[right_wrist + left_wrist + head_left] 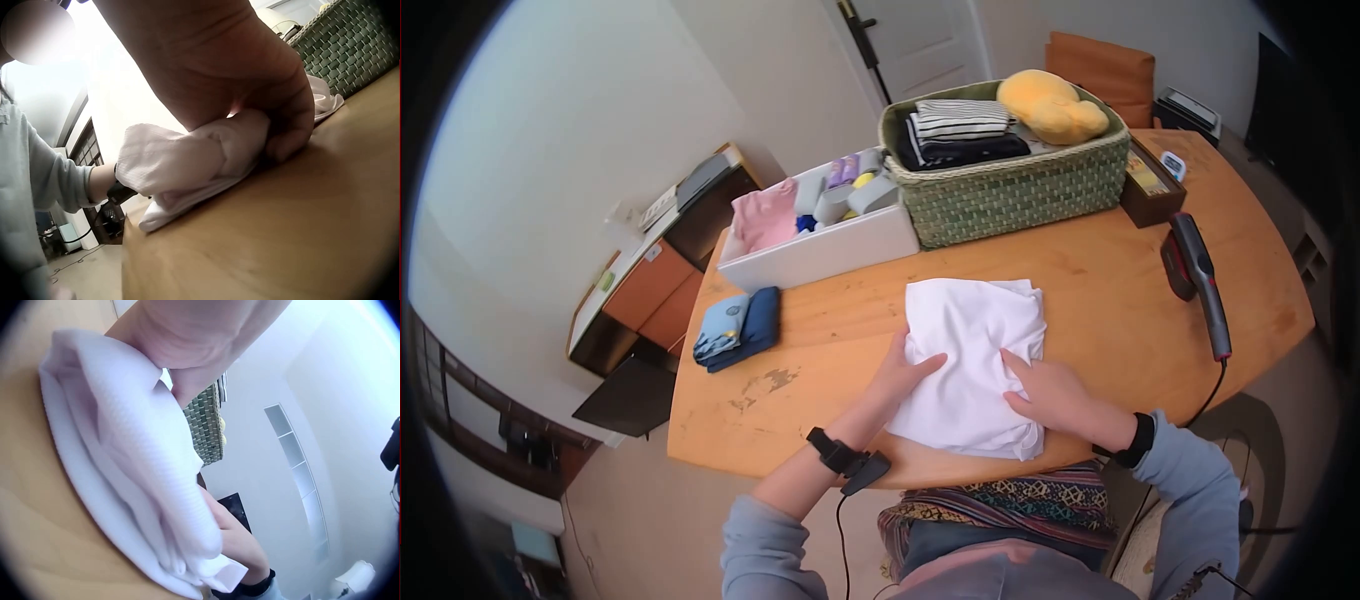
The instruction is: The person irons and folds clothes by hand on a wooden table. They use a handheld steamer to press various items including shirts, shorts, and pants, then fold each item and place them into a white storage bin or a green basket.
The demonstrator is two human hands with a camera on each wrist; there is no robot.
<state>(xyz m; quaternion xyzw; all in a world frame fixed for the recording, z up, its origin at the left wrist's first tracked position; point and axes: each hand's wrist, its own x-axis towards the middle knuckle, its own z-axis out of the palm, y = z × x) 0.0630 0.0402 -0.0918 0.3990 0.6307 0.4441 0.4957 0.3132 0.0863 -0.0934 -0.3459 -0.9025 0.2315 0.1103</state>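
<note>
A folded white garment lies on the wooden table in front of me, its layers showing as a thick fold in the left wrist view. My left hand holds its left edge, thumb across the top and the other fingers mostly hidden by the cloth. At the opposite edge my right hand grips the garment, thumb on top. In the right wrist view, the right fingers curl down round the cloth's side, close to the tabletop.
Behind the garment stand a white box of clothes and rolled items and a green woven basket with folded clothes and a yellow plush. Folded blue clothes lie left. A corded handheld steamer and small brown box are right.
</note>
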